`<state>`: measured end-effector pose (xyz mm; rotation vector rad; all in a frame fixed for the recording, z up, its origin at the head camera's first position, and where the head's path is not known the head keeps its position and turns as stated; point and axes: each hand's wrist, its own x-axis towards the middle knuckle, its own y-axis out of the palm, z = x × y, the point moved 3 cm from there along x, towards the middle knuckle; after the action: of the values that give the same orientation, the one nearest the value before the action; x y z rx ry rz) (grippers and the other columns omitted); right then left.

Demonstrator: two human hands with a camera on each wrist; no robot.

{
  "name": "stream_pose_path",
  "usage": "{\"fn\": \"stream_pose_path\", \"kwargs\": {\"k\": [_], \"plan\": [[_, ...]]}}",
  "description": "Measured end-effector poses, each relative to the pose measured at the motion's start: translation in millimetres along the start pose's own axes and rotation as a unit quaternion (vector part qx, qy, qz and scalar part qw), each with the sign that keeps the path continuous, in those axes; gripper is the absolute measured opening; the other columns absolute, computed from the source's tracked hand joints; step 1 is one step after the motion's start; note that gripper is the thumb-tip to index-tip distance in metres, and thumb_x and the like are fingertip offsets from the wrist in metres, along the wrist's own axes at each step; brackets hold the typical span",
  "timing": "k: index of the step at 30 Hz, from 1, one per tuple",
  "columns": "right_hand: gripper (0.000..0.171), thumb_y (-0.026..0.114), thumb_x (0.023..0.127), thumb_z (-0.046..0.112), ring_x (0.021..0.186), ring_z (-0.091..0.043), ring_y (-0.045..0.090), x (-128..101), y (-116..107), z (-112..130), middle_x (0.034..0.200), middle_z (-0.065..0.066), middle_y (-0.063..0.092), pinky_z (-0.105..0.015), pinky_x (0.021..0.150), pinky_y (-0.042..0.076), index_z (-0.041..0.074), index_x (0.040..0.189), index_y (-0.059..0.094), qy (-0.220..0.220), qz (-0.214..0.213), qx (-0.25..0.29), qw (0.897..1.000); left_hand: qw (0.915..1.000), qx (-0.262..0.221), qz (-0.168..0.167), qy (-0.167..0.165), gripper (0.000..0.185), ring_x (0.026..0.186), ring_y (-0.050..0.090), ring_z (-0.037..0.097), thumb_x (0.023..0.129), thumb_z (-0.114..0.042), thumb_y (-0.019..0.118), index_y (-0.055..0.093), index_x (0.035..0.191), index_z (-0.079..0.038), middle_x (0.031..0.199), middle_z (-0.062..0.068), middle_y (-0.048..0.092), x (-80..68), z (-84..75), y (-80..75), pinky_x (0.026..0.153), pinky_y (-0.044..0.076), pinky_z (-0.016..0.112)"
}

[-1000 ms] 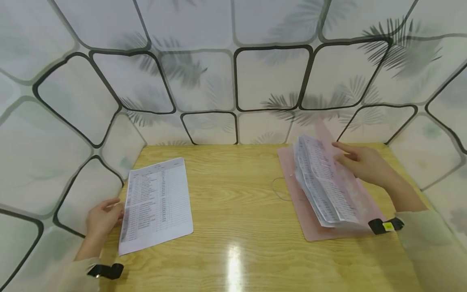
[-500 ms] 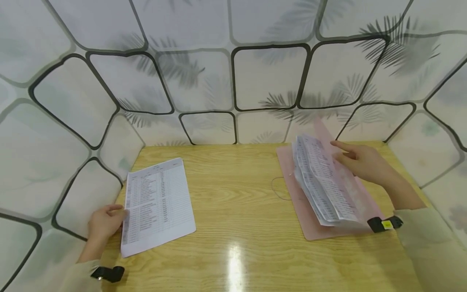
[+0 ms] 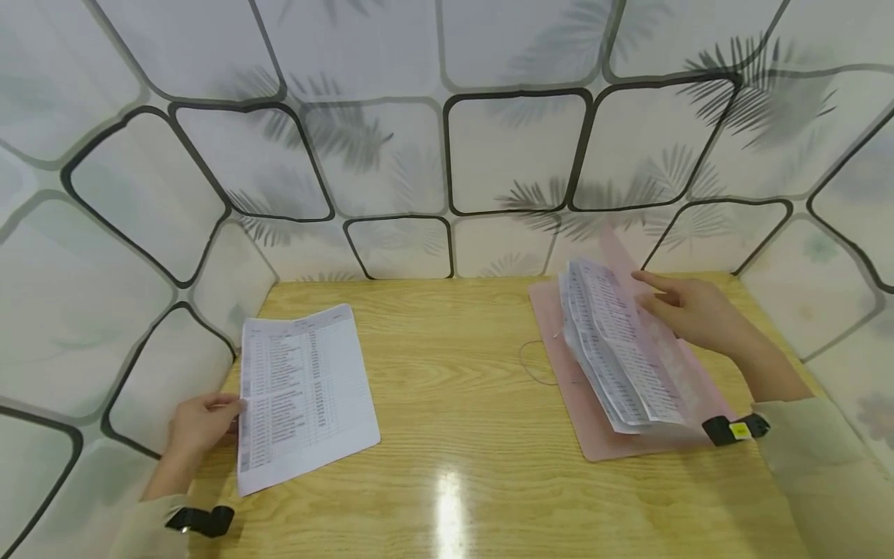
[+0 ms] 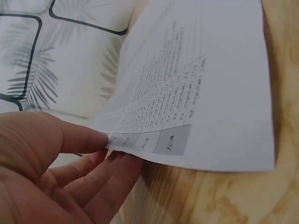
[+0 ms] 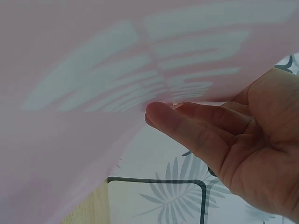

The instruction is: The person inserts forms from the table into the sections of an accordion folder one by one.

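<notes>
At the left edge of the counter [image 3: 454,435], your left hand [image 3: 199,423] pinches the near-left edge of the printed sheet [image 3: 303,392], thumb on top and fingers [image 4: 110,179] curled beneath, so that this edge lifts off the wood while the rest lies flat. The sheet's long axis runs away from you, tilted slightly, and it lies just right of that hand, so the left hand is plainly the nearer one; the right is well apart, across the bare middle of the counter. Over there the pink folder [image 3: 594,404] lies open, its long axis also running away from you, with a stack of printed pages [image 3: 615,349] standing up inside. Your right hand [image 3: 691,310] holds the raised pink flap [image 5: 93,70] from the far side, fingers pressed against it behind the pages.
</notes>
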<state>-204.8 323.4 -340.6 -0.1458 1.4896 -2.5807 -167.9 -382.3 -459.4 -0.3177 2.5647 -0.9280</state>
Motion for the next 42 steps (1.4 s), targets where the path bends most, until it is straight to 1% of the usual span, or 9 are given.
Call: {"fn": "stream_pose_path", "kwargs": {"k": [3, 7, 9, 12, 17, 23, 29, 35, 42], "plan": [[0.054, 0.055, 0.111, 0.029, 0.056, -0.008, 0.052, 1, 0, -1, 0.06, 0.004, 0.051, -0.025, 0.051, 0.04, 0.007, 0.159, 0.046, 0.002, 0.002, -0.001, 1.0, 0.9987, -0.039, 0.03, -0.012, 0.052, 0.074, 0.072, 0.013, 0.106, -0.016, 0.055, 0.049, 0.14, 0.022, 0.102, 0.028, 0.073, 1.7, -1.6, 2.3, 0.063, 0.064, 0.028], [0.054, 0.055, 0.111, 0.029, 0.057, -0.009, 0.053, 1, 1, -1, 0.06, 0.004, 0.051, -0.026, 0.051, 0.041, 0.007, 0.16, 0.045, 0.005, 0.005, -0.001, 1.0, 0.9928, -0.087, 0.08, -0.018, 0.058, 0.077, 0.07, 0.007, 0.109, -0.018, 0.051, 0.037, 0.15, 0.021, 0.093, 0.005, 0.074, 2.5, -6.2, 6.8, 0.067, 0.063, 0.026], [0.054, 0.054, 0.111, 0.029, 0.057, -0.009, 0.053, 0, 1, -1, 0.061, 0.004, 0.049, -0.026, 0.051, 0.041, 0.007, 0.16, 0.044, 0.007, 0.007, -0.002, 1.0, 0.9888, -0.11, 0.099, -0.02, 0.06, 0.078, 0.07, 0.006, 0.11, -0.017, 0.051, 0.033, 0.153, 0.02, 0.091, -0.003, 0.073, 2.4, -9.0, 9.0, 0.068, 0.063, 0.025], [0.055, 0.054, 0.111, 0.03, 0.057, -0.01, 0.053, 0, 0, 0, 0.062, 0.004, 0.049, -0.026, 0.05, 0.04, 0.008, 0.16, 0.044, 0.008, 0.007, -0.005, 1.0, 0.9837, -0.135, 0.116, -0.021, 0.062, 0.079, 0.069, 0.003, 0.11, -0.016, 0.052, 0.029, 0.156, 0.019, 0.091, -0.009, 0.072, 1.9, -11.3, 12.0, 0.069, 0.062, 0.024], [0.054, 0.054, 0.111, 0.029, 0.056, -0.009, 0.052, 2, 0, -1, 0.062, 0.004, 0.052, -0.026, 0.051, 0.039, 0.007, 0.16, 0.044, 0.004, 0.004, -0.01, 1.0, 0.9738, -0.188, 0.127, -0.016, 0.062, 0.078, 0.068, 0.001, 0.109, -0.012, 0.054, 0.028, 0.157, 0.017, 0.086, -0.015, 0.07, 1.5, -11.3, 18.8, 0.07, 0.062, 0.023], [0.053, 0.055, 0.111, 0.028, 0.056, -0.008, 0.052, 2, 0, 0, 0.062, 0.003, 0.054, -0.025, 0.051, 0.041, 0.006, 0.159, 0.046, -0.001, 0.0, -0.01, 1.0, 0.9647, -0.227, 0.133, -0.002, 0.06, 0.077, 0.069, 0.0, 0.109, -0.009, 0.054, 0.028, 0.157, 0.015, 0.083, -0.017, 0.07, -0.4, -18.0, 30.2, 0.069, 0.061, 0.021], [0.053, 0.055, 0.111, 0.028, 0.057, -0.008, 0.054, 1, 0, 0, 0.065, 0.002, 0.059, -0.025, 0.052, 0.042, 0.006, 0.159, 0.046, 0.001, 0.001, -0.006, 1.0, 0.965, -0.224, 0.136, 0.01, 0.06, 0.08, 0.069, -0.001, 0.11, -0.011, 0.053, 0.028, 0.158, 0.014, 0.086, -0.017, 0.07, -1.9, -30.3, 43.1, 0.07, 0.059, 0.02], [0.053, 0.055, 0.111, 0.028, 0.057, -0.008, 0.055, 0, -1, 0, 0.071, 0.0, 0.067, -0.025, 0.052, 0.043, 0.006, 0.159, 0.046, 0.003, -0.001, -0.002, 1.0, 0.962, -0.228, 0.147, 0.025, 0.059, 0.081, 0.069, 0.001, 0.11, -0.01, 0.053, 0.029, 0.158, 0.014, 0.088, -0.016, 0.072, -3.4, -39.8, 57.6, 0.071, 0.06, 0.021], [0.053, 0.056, 0.111, 0.028, 0.057, -0.008, 0.055, 0, 0, 0, 0.07, -0.001, 0.065, -0.025, 0.052, 0.044, 0.006, 0.158, 0.047, 0.006, -0.001, -0.002, 1.0, 0.9599, -0.225, 0.164, 0.034, 0.058, 0.085, 0.07, 0.003, 0.11, -0.013, 0.055, 0.033, 0.158, 0.012, 0.095, -0.012, 0.073, -5.6, -49.5, 74.8, 0.072, 0.06, 0.022]]}}
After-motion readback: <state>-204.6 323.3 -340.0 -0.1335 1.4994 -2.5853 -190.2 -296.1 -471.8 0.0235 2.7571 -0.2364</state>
